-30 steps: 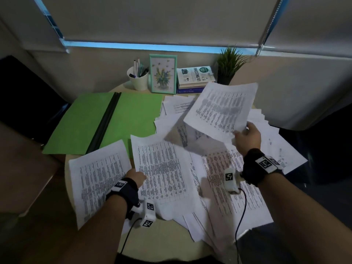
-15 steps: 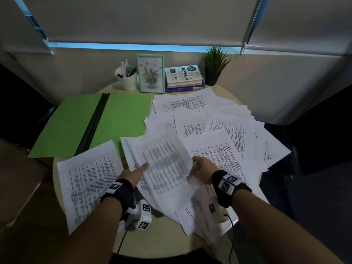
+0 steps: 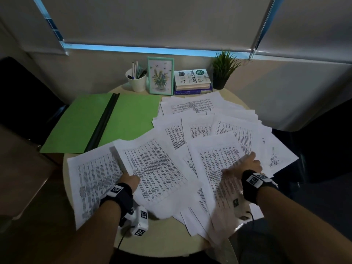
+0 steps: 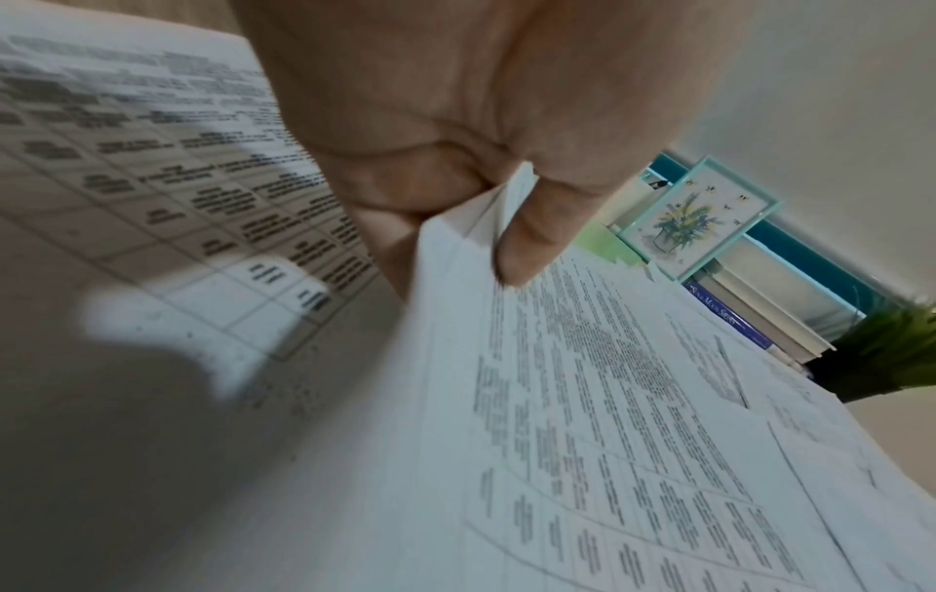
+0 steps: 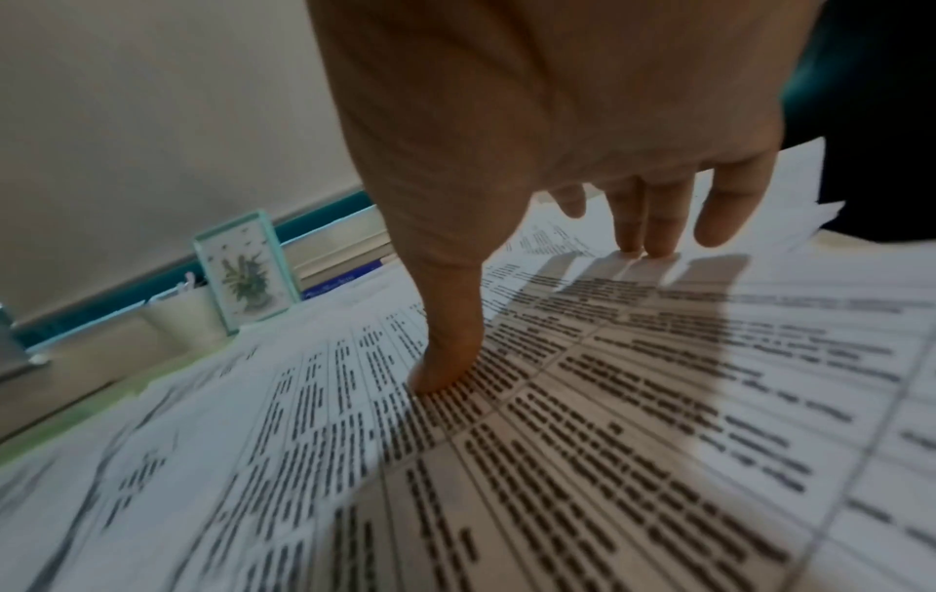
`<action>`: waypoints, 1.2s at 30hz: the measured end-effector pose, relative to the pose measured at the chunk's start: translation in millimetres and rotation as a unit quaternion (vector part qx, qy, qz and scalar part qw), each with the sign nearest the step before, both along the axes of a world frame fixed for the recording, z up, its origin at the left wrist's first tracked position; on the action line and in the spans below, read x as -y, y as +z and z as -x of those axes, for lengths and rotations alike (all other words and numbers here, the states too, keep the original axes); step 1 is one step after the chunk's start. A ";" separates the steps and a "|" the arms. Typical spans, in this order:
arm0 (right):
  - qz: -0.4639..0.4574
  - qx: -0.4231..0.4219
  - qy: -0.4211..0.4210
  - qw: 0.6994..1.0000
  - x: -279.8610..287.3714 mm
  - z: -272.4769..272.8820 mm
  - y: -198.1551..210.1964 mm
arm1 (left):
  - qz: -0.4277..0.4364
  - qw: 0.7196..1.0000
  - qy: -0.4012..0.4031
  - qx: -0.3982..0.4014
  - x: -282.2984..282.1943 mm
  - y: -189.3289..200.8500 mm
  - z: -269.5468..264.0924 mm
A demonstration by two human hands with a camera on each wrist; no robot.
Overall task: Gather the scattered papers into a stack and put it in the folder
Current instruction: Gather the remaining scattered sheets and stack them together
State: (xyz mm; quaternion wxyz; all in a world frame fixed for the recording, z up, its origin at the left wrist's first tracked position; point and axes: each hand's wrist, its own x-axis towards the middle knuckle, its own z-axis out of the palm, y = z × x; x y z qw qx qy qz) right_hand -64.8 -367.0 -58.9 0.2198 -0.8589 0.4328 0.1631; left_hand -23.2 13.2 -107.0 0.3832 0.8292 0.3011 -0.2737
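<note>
Printed white sheets lie scattered over the right half of the round table (image 3: 163, 242). An open green folder (image 3: 133, 119) with a black spine lies flat at the back left. My left hand (image 3: 131, 181) pinches the near edge of a small stack of sheets (image 3: 152, 164); in the left wrist view the thumb and fingers of the left hand (image 4: 486, 240) clamp several paper edges of that stack (image 4: 582, 400). My right hand (image 3: 245, 164) rests spread on another sheet (image 3: 215, 162). The right wrist view shows the right hand (image 5: 542, 314) with thumb and fingertips touching that sheet (image 5: 557, 440).
One sheet (image 3: 91, 180) lies alone at the near left, partly over the table's edge. At the back stand a white pen cup (image 3: 137, 80), a framed flower picture (image 3: 160, 75), stacked books (image 3: 192, 80) and a small potted plant (image 3: 222, 71). A dark chair (image 3: 22, 96) is on the left.
My right hand brought its lifted sheet down onto the sheets at my left hand, let go, and moved right onto another sheet. My left hand now pinches the stack.
</note>
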 end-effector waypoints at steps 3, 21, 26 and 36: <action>0.043 -0.050 0.054 0.996 -8.0 1.5 -7.7 | -0.016 1.000 -0.017 -0.010 0.3 -3.3 -1.1; -0.068 0.059 0.093 0.992 -37.8 -22.8 10.0 | -0.041 0.997 -0.047 -0.041 19.3 -2.5 -0.4; -0.089 0.253 0.012 0.963 -28.4 -36.3 45.2 | -0.030 0.997 -0.075 -0.020 17.1 2.7 0.8; -0.191 0.448 -0.028 0.873 -28.9 -68.9 88.5 | -0.027 0.997 -0.073 -0.010 22.6 13.0 6.1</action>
